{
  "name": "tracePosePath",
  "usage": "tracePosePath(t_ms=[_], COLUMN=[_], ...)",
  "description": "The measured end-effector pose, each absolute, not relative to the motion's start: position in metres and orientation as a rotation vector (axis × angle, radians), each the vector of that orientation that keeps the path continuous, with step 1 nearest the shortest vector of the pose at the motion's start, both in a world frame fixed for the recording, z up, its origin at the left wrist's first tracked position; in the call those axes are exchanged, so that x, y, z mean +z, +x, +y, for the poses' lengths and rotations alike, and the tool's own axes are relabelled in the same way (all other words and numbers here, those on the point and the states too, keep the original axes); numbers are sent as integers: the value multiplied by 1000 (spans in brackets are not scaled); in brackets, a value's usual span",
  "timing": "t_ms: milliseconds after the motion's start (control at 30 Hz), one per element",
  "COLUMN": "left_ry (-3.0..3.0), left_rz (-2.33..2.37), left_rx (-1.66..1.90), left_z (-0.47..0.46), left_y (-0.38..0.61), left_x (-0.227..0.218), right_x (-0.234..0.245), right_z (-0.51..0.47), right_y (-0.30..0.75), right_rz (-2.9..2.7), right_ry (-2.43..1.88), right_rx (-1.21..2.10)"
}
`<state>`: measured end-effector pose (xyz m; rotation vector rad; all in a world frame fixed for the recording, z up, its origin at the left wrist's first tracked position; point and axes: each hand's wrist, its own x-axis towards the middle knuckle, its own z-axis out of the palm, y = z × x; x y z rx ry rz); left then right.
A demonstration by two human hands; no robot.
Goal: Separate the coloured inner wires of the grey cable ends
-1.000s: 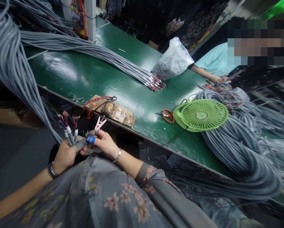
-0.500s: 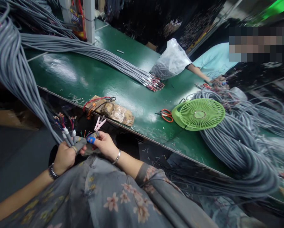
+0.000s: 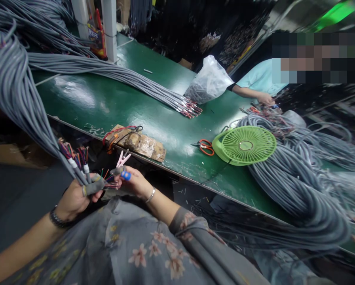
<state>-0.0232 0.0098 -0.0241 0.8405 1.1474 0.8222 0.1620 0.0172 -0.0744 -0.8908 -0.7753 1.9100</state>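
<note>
1. Green workbench (image 3: pixel 171 130): 11 to 3 o'clock from the hands.
2. Left hand (image 3: pixel 75 198): fingers clenched around grey multicore cables (image 3: pixel 78 174), stripped ends (image 3: pixel 69 150) toward 11 o'clock.
3. Right hand (image 3: pixel 138 183): fingers curled at coloured wires (image 3: pixel 111 184); whether pinching, I cannot tell.
4. Pink clip (image 3: pixel 121 160): 11 o'clock from the right hand.

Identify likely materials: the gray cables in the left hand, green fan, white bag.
Gray cables: matte, probably plastic sheathing; coloured wires emerge at the ends.
Green fan: probably moulded plastic, smooth; evenly coloured, finely ribbed.
White bag: likely plastic film, slightly shiny; translucent and crumpled.
</note>
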Motion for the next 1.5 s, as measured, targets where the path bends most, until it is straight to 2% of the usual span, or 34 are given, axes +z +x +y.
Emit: tracePosePath(t_ms=[167, 400, 733, 1100, 1500], left_ry=[837, 790, 799, 842, 805], left_rz=[1057, 1067, 1120, 1121, 1175], left_rx=[635, 695, 677, 732, 874], left_z=[18, 26, 26, 13, 9], left_y=[-19, -8, -2, -4, 2], left_x=[-20, -23, -20, -14, -15], right_x=[-78, -66, -59, -51, -59], right_z=[39, 47, 44, 44, 37], right_y=[166, 154, 145, 151, 151], right_rz=[-677, -519, -403, -428, -640], right_ry=[-888, -819, -907, -896, -1068], right_rx=[1941, 1949, 1793, 1917, 1502])
